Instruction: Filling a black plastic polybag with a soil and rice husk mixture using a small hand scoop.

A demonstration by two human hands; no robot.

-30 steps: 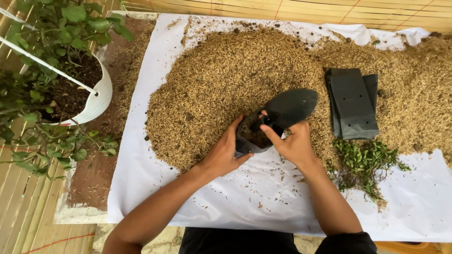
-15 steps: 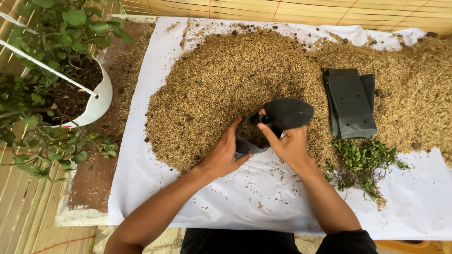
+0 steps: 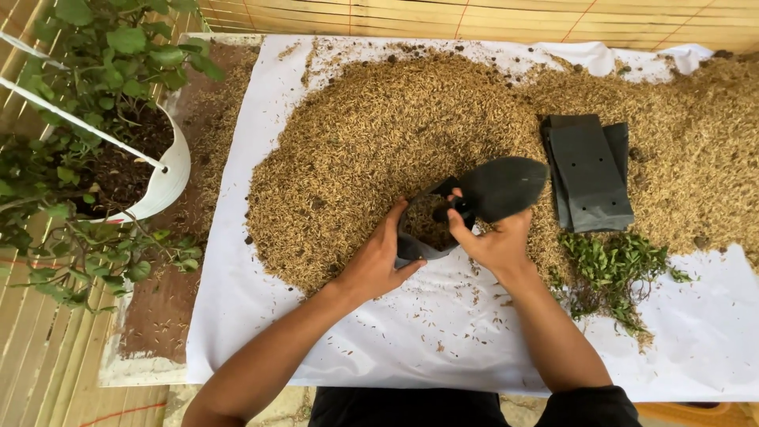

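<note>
Bag (image 3: 490, 190) mouth held between both hands' fingers (image 3: 458, 217).

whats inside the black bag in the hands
Through the open mouth of the black bag, brown husk mix shows inside. How full it is cannot be seen; the bag's walls and both hands cover that.

Flat bags (image 3: 589, 174) right of husk heap (image 3: 379, 150)

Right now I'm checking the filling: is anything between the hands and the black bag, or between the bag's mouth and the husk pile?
Nothing visible. The left hand and the right hand both grip the rim of the black bag, holding it open. Its mouth lies right at the edge of the husk pile, with husks already inside.
</note>
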